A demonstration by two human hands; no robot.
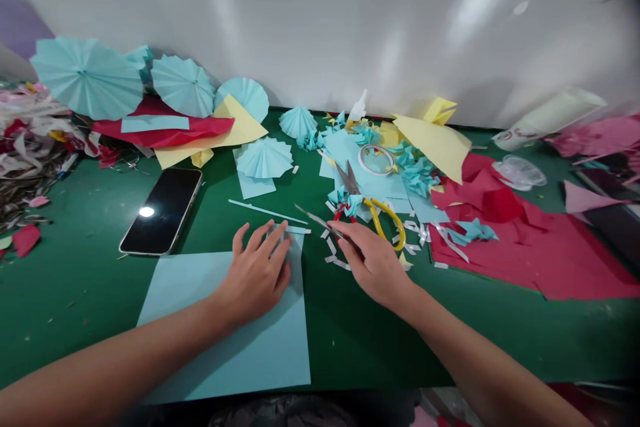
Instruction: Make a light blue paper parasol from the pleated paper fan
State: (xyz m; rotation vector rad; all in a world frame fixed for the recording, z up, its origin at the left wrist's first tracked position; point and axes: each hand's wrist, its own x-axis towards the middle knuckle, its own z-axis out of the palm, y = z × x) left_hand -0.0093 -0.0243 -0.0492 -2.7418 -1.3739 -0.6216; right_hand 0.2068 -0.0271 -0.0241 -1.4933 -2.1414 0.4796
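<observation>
My left hand (pixel 259 273) lies with its fingers spread on the upper right part of a light blue sheet (pixel 270 347) on the green table. A narrow blue strip (pixel 296 230) is just past its fingertips, and a longer thin strip (pixel 265 211) lies farther back. My right hand (pixel 373 260) is closed round a thin pointed metal tool (pixel 320 220), whose tip points left toward the strips; its handle is hidden in the fingers. Beyond it are yellow-handled scissors (pixel 387 213), blades apart, and a roll of tape (pixel 377 160).
A phone (pixel 163 211) lies to the left. Pleated blue paper fans (pixel 87 77) stand along the back wall. Red paper sheets (pixel 540 253) cover the right side, near a white roll (pixel 550 119). Small paper scraps (pixel 340 260) lie beside my right hand.
</observation>
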